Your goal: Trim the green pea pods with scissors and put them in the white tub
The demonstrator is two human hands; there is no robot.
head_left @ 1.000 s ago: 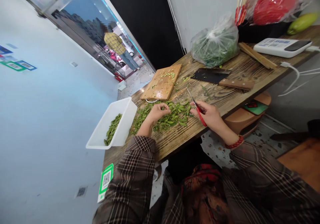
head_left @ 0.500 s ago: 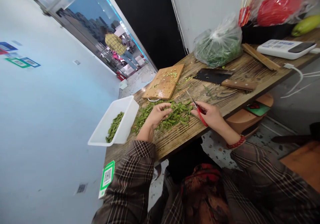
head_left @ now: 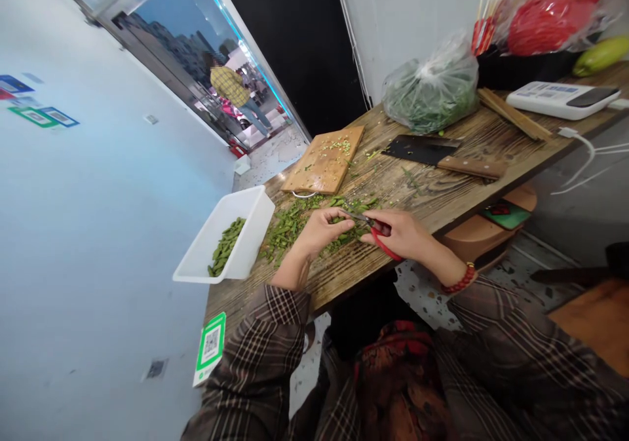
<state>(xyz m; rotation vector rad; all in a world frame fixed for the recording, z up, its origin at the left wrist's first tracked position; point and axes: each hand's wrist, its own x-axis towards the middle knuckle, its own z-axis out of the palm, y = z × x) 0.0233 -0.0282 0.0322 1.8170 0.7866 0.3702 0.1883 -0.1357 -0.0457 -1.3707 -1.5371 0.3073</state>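
My left hand [head_left: 320, 232] is closed, thumb and fingers pinched on what looks like an edamame pod, mostly hidden by the fingers. My right hand [head_left: 407, 232] grips red-handled scissors [head_left: 384, 243], whose blades point left and reach the left fingertips. Below both hands, green edamame pods [head_left: 285, 230] and trimmed bits lie scattered over the wooden table [head_left: 339, 274]. To the left, a white plastic tub [head_left: 253, 234] stands tilted in view with a heap of pods [head_left: 227, 248] inside.
Beyond the pods lies a wooden cutting board [head_left: 322, 162] with chopped bits. A cleaver [head_left: 422, 149] rests to its right, before a plastic bag of greens [head_left: 430, 97]. A white device [head_left: 560, 99] with cables sits far right. A person [head_left: 230, 90] stands outside the doorway.
My right hand has moved left with the scissors, and the blades have swung from pointing away to pointing at my left fingers. The left hand has shifted slightly right.
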